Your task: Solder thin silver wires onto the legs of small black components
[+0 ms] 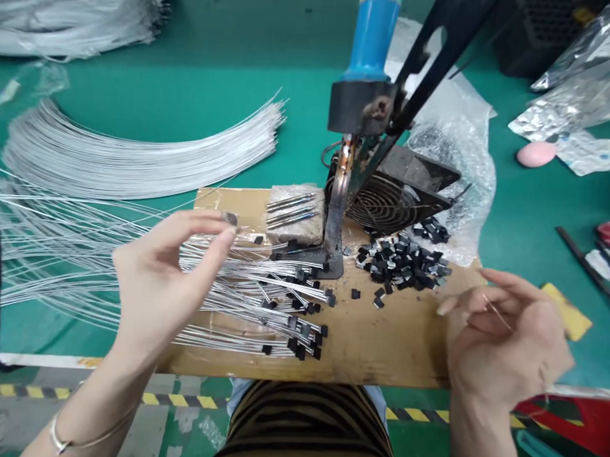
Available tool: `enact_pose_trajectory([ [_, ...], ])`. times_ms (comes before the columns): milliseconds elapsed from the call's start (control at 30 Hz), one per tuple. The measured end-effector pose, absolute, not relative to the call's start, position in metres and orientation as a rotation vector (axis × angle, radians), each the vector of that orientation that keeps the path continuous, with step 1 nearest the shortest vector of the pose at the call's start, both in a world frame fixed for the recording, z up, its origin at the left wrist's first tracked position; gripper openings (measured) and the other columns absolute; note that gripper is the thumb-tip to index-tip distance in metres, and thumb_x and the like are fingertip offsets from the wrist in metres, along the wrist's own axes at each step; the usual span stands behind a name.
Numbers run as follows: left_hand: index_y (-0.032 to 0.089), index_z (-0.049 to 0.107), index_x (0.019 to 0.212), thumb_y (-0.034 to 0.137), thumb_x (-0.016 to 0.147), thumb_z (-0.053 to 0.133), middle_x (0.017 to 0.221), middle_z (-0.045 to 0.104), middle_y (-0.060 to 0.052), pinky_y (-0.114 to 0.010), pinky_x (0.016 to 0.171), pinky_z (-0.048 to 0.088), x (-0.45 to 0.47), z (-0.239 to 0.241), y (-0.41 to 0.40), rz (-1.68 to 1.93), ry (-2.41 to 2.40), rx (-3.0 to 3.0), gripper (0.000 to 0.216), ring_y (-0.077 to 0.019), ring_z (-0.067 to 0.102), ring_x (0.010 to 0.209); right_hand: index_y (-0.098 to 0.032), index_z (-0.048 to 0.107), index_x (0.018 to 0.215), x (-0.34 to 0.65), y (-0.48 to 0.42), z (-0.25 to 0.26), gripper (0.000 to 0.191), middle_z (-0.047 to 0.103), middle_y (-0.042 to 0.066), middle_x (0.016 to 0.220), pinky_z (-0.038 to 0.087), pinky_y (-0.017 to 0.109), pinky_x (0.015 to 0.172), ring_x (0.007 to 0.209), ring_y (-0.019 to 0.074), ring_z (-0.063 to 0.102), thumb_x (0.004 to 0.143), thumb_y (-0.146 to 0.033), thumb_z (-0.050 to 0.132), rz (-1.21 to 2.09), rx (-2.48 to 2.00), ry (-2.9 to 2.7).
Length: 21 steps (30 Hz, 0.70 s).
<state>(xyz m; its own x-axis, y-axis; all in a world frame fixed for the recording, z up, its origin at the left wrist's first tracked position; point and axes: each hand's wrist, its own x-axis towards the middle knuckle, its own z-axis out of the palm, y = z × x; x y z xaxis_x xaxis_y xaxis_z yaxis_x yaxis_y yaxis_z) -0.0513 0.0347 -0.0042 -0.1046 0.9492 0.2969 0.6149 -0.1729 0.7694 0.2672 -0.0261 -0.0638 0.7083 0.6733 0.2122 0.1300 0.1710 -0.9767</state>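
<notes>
Whitish strand point(497, 312) clamped in R hand point(515, 342); L hand point(157, 283) nr wires point(242, 318), can't tell grip.

The blue-handled iron point(374, 41) is gripped by a black bracket point(359, 109). Left of the iron, black-tipped wires point(256, 315) are spread beneath the left hand point(158, 270) (thumb and forefinger nearly meeting); right of it, black pieces point(401, 262) are heaped, and a thin strand point(497, 312) is held in the right hand point(514, 342).

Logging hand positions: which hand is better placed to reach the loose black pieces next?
Probably the right hand: it is nearer the loose black pieces; the left hand is over the pale wires.
</notes>
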Motion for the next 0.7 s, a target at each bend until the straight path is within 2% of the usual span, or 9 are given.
enact_pose_trajectory([
  [33,0.021,0.078,0.092,0.022,0.09,0.079,0.096,0.08,-0.001,-0.039,0.093,0.06,-0.056,-0.004,0.043,1.146,1.736,1.736,0.003,-0.0196,0.075,0.092,-0.017,0.075,0.106,0.268,-0.026,-0.064,0.029,0.054,-0.004,0.058,0.044,0.032,0.044,0.048,0.0154,0.046,0.103,-0.04,0.055,0.402,-1.351,-0.72],
  [100,0.017,0.077,0.095,0.029,0.093,0.077,0.091,0.079,-0.004,-0.037,0.083,0.062,-0.068,-0.007,0.062,1.061,1.766,1.722,0.013,-0.0188,0.075,0.082,-0.022,0.071,0.1,0.268,-0.025,-0.064,0.018,0.043,-0.008,0.053,0.033,0.028,0.038,0.043,0.0134,0.033,0.102,-0.037,0.061,0.351,-1.305,-0.691],
  [133,0.015,0.077,0.097,0.032,0.094,0.075,0.09,0.079,-0.005,-0.036,0.081,0.061,-0.073,-0.009,0.073,1.029,1.803,1.742,0.017,-0.0182,0.073,0.079,-0.023,0.069,0.091,0.268,-0.025,-0.064,0.019,0.039,-0.009,0.052,0.029,0.027,0.037,0.043,0.0125,0.03,0.101,-0.036,0.063,0.349,-1.289,-0.687],
  [200,0.015,0.078,0.097,0.035,0.092,0.075,0.088,0.075,-0.005,-0.037,0.082,0.056,-0.084,-0.015,0.096,0.97,1.918,1.824,0.021,-0.0172,0.066,0.076,-0.022,0.06,0.071,0.267,-0.024,-0.063,0.033,0.036,-0.008,0.052,0.026,0.025,0.036,0.043,0.0107,0.03,0.102,-0.035,0.063,0.374,-1.288,-0.695],
  [300,0.015,0.08,0.096,0.033,0.088,0.078,0.083,0.062,-0.003,-0.042,0.094,0.046,-0.096,-0.023,0.129,0.763,2.039,1.979,0.021,-0.0179,0.054,0.078,-0.02,0.056,0.062,0.269,-0.023,-0.063,0.041,0.036,-0.007,0.053,0.029,0.024,0.038,0.045,0.0097,0.033,0.101,-0.031,0.064,0.455,-1.314,-0.713],
  [400,0.013,0.08,0.091,0.032,0.089,0.075,0.083,0.055,-0.003,-0.039,0.09,0.043,-0.101,-0.027,0.15,0.59,2.047,2.058,0.02,-0.0181,0.048,0.079,-0.019,0.059,0.065,0.272,-0.022,-0.066,0.037,0.041,-0.006,0.056,0.033,0.024,0.04,0.049,0.0103,0.036,0.098,-0.032,0.069,0.517,-1.298,-0.692],
  [533,0.014,0.079,0.091,0.038,0.094,0.07,0.09,0.061,-0.005,-0.036,0.084,0.042,-0.101,-0.026,0.157,0.523,2.035,2.119,0.026,-0.0171,0.05,0.077,-0.019,0.059,0.066,0.274,-0.021,-0.069,0.034,0.046,-0.004,0.061,0.036,0.024,0.041,0.054,0.0113,0.041,0.097,-0.03,0.07,0.532,-1.294,-0.687],
  [700,0.011,0.074,0.1,0.036,0.099,0.063,0.104,0.071,-0.008,-0.033,0.09,0.046,-0.105,-0.02,0.153,0.61,2.062,2.144,0.027,-0.0165,0.061,0.085,-0.018,0.06,0.067,0.274,-0.022,-0.069,0.034,0.049,-0.004,0.062,0.037,0.024,0.04,0.052,0.0111,0.046,0.098,-0.03,0.068,0.552,-1.309,-0.686],
])
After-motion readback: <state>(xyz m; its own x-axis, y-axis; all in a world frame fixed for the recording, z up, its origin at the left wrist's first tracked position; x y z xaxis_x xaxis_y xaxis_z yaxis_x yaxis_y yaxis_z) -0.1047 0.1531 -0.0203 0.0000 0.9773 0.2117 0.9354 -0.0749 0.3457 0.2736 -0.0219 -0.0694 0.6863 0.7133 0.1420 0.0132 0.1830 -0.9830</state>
